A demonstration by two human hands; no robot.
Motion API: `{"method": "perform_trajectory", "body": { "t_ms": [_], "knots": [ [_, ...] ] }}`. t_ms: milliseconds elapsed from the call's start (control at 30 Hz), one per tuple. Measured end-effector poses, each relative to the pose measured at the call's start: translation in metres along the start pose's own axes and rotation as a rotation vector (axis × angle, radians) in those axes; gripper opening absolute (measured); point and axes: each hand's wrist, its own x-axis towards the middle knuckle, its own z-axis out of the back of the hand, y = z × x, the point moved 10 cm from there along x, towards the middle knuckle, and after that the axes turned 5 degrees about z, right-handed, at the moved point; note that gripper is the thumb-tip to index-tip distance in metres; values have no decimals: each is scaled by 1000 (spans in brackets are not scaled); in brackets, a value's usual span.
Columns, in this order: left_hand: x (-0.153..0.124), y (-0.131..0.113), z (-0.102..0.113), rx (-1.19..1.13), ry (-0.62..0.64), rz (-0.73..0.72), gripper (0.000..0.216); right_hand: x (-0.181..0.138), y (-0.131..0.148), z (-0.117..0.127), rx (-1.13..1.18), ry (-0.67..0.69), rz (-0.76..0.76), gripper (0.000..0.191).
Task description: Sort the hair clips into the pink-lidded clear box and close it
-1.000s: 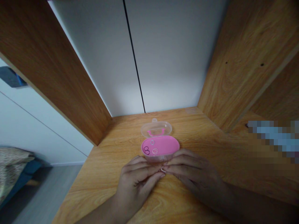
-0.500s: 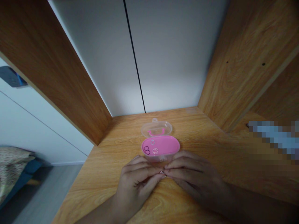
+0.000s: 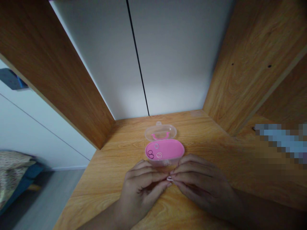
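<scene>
Between my fingertips is a small pale hair tie (image 3: 169, 178), pinched from both sides just above the table. My left hand (image 3: 144, 183) grips it between thumb and index finger. From the other side, the fingertips of my right hand (image 3: 201, 179) are closed on it. Just beyond my hands stands an open oval box (image 3: 172, 150) with a pink inside and a clear wall. Two dark hair ties (image 3: 150, 154), a pale one (image 3: 156, 146) and a whitish one (image 3: 159, 155) lie in its left half. Its clear lid (image 3: 148, 131), with a pink handle (image 3: 160, 138), is folded back.
The wooden table (image 3: 115, 191) meets a white panel (image 3: 172, 64) at the back. Wooden side boards (image 3: 79, 80) rise at left and right. A blurred-out pale object (image 3: 283, 139) lies at far right. Patterned cloth (image 3: 14, 175) shows at lower left.
The fingertips and the hair tie have shifted slightly to the right. More of the hair tie's pale loop shows between them now. The box has not moved.
</scene>
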Motion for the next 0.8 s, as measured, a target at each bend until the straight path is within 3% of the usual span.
{"method": "perform_trajectory", "body": {
  "t_ms": [500, 633, 800],
  "knots": [
    [-1, 5, -1, -17, -5, 55, 18, -6, -4, -5, -31, 44, 5, 17],
    [-1, 7, -1, -22, -5, 71, 19, -3, -3, -5, -85, 44, 0, 24],
    [-1, 8, 6, 20, -59, 96, 22, -10, -28, 7, -265, -76, -241, 43]
  ]
}}
